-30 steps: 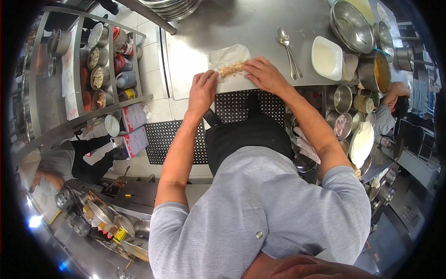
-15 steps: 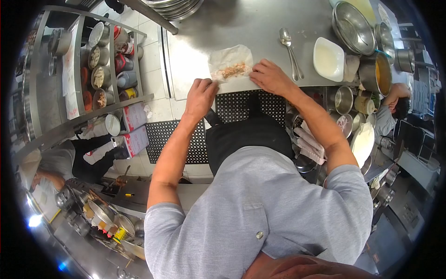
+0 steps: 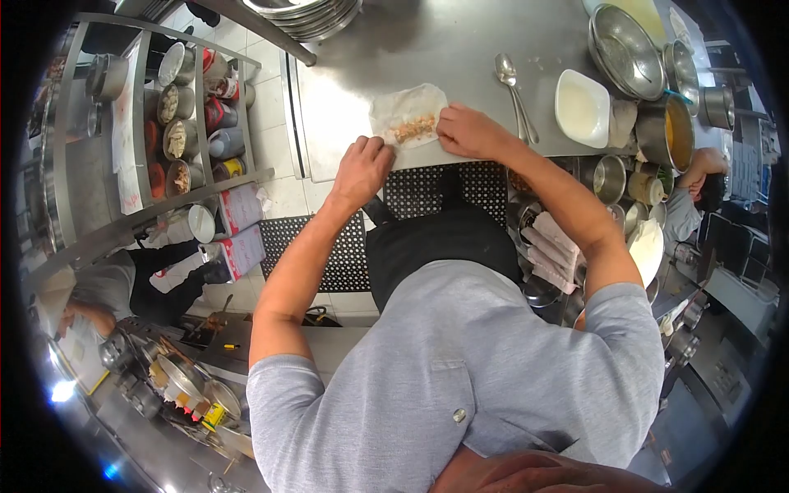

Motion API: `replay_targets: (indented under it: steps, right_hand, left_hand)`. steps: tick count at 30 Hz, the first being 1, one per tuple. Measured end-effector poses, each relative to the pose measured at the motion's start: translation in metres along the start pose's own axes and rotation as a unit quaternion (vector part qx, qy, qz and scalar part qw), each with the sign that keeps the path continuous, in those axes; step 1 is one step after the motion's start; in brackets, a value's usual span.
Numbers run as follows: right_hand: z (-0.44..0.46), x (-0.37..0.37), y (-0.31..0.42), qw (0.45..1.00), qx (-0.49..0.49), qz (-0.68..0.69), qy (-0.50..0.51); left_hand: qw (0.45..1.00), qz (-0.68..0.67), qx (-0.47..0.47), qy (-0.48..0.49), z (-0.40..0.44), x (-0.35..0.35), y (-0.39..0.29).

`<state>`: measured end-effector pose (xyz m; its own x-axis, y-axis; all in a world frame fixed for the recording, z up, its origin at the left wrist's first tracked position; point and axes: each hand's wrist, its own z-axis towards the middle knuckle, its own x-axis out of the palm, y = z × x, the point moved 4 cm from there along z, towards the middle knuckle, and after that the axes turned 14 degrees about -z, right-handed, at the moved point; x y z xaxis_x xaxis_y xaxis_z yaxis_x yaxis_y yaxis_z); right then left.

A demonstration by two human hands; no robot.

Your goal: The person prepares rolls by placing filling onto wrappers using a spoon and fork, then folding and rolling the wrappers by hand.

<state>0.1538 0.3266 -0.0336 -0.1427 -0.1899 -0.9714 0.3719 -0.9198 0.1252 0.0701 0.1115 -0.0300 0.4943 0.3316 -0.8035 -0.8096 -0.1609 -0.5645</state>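
Note:
A thin pale wrapper sheet (image 3: 408,103) lies on the steel counter near its front edge. Chopped filling (image 3: 413,128) forms a short row across its lower part. My left hand (image 3: 365,164) is at the wrapper's lower left corner, its fingers curled together at the edge. At the right end of the filling, my right hand (image 3: 472,133) pinches the wrapper's right edge. Part of that edge is hidden beneath the fingers.
Two spoons (image 3: 515,99) and a square white bowl of pale liquid (image 3: 582,109) lie to the right. Metal bowls (image 3: 626,51) and a pot (image 3: 666,131) stand beyond. Stacked plates (image 3: 308,18) are at the back left. Other people are at both sides.
The filling came into fuller view as my hands moved apart from it. My right hand then shifted slightly left onto the wrapper's edge. My left hand moved slightly down.

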Motion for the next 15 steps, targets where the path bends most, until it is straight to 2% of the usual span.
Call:
replay_targets:
  steps: [1, 2, 3, 5, 6, 8, 13, 15]
  right_hand:
    - [0.002, -0.002, -0.008, 0.994, 0.050, 0.090, 0.031]
    - [0.003, -0.002, -0.015, 0.977, 0.100, 0.179, 0.063]
    - [0.006, -0.004, -0.020, 0.977, 0.101, 0.179, 0.063]
    - [0.011, 0.003, -0.030, 0.938, 0.165, 0.256, 0.165]
    - [0.015, 0.002, -0.034, 0.938, 0.166, 0.256, 0.164]
    - [0.017, 0.008, -0.042, 0.895, 0.234, 0.290, 0.248]
    - [0.035, -0.003, -0.054, 0.875, 0.255, 0.265, 0.315]
    - [0.039, -0.003, -0.057, 0.871, 0.258, 0.265, 0.325]
  left_hand:
    - [1.000, 0.000, 0.000, 0.001, 0.001, 0.000, -0.004]
    - [0.999, -0.009, 0.001, -0.039, 0.004, -0.003, -0.008]
    - [0.997, -0.018, 0.001, -0.079, 0.005, -0.006, -0.010]
    - [0.996, -0.023, -0.004, -0.081, 0.008, -0.004, -0.008]
    - [0.996, -0.027, -0.008, -0.084, 0.010, -0.003, -0.005]
    - [0.996, -0.029, 0.001, -0.089, 0.012, 0.000, 0.000]
    - [0.995, -0.036, 0.024, -0.093, 0.025, -0.007, 0.002]
    - [0.995, -0.082, -0.031, -0.037, 0.035, -0.010, 0.008]
